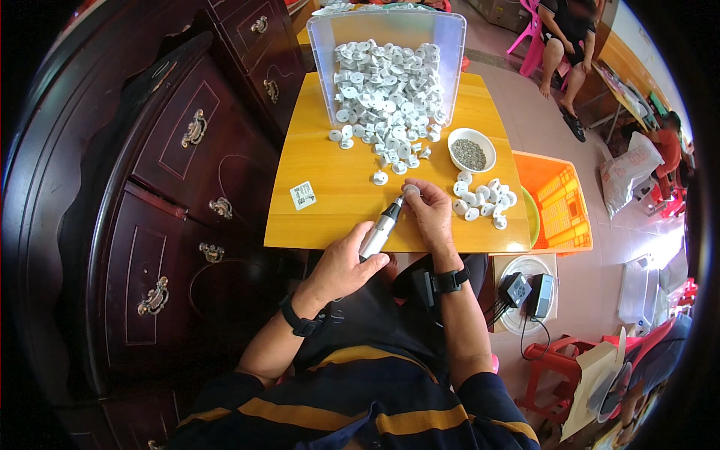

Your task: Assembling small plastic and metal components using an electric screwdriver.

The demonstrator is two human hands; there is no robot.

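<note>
My left hand [346, 264] is wrapped round a silver and black electric screwdriver [381, 229]. The tool slants up and to the right, its tip meeting a small white plastic part [410, 190]. That part is pinched in the fingers of my right hand [430, 214], just above the near table edge. Whether a screw sits at the tip is too small to tell. To the right lies a group of similar white round parts [484, 199]. A white bowl [454, 136] of small metal screws [469, 154] stands behind them.
A clear plastic bin [320, 67] lies tipped at the back, white parts [390, 97] spilling onto the yellow table [315, 161]. A printed label [303, 196] is at left. Dark wooden cabinets [169, 157] stand left; an orange crate [570, 202] is at right. People sit beyond.
</note>
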